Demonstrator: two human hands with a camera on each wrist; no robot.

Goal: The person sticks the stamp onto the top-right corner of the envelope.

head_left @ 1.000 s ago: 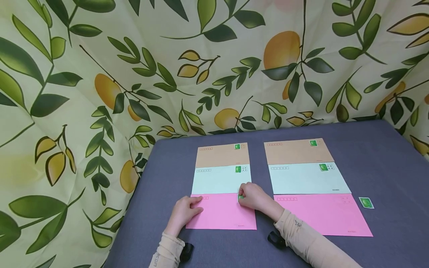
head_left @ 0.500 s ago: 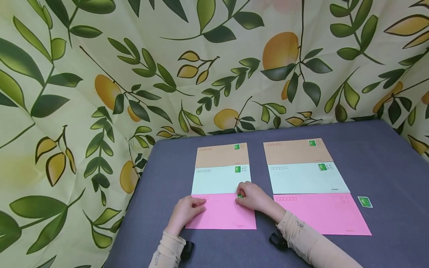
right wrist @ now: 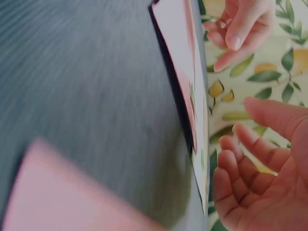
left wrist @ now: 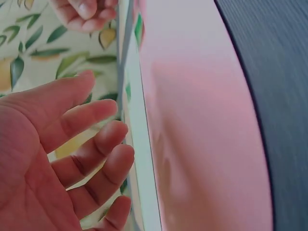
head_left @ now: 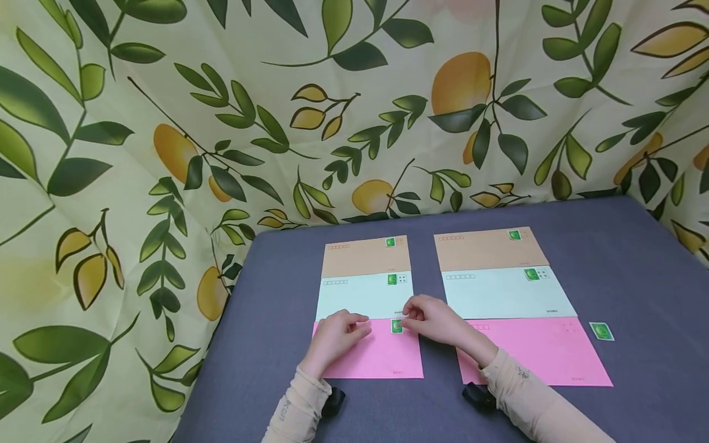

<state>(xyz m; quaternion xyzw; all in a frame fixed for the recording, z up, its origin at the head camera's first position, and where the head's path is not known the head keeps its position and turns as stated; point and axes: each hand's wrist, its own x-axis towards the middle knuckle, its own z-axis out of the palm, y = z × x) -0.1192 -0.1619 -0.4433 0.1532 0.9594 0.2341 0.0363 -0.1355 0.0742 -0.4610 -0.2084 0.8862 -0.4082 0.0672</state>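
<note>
A green stamp (head_left: 396,326) lies at the upper right corner of the left pink envelope (head_left: 371,357). My right hand (head_left: 434,320) is just right of that stamp, fingertips close to its edge, fingers loosely bent and nothing between them. Over the envelope's left part hovers my left hand (head_left: 336,338), its relaxed fingers pointing toward the stamp. The left wrist view shows the left palm and spread fingers (left wrist: 103,144) holding nothing. Both hands appear in the right wrist view, thumbs apart from the fingers. Another green stamp (head_left: 601,331) lies loose on the table.
Above the left pink envelope lie a light blue envelope (head_left: 354,298) and a brown envelope (head_left: 360,257), each stamped. A matching column on the right has a stamped brown envelope (head_left: 487,249), a stamped blue envelope (head_left: 498,295) and an unstamped pink envelope (head_left: 543,354). A leaf-patterned cloth (head_left: 310,43) hangs behind.
The right hand has let go of the green stamp and shifted right, leaving it visible on the pink envelope. My left hand has lifted from the envelope's left edge and moved right.
</note>
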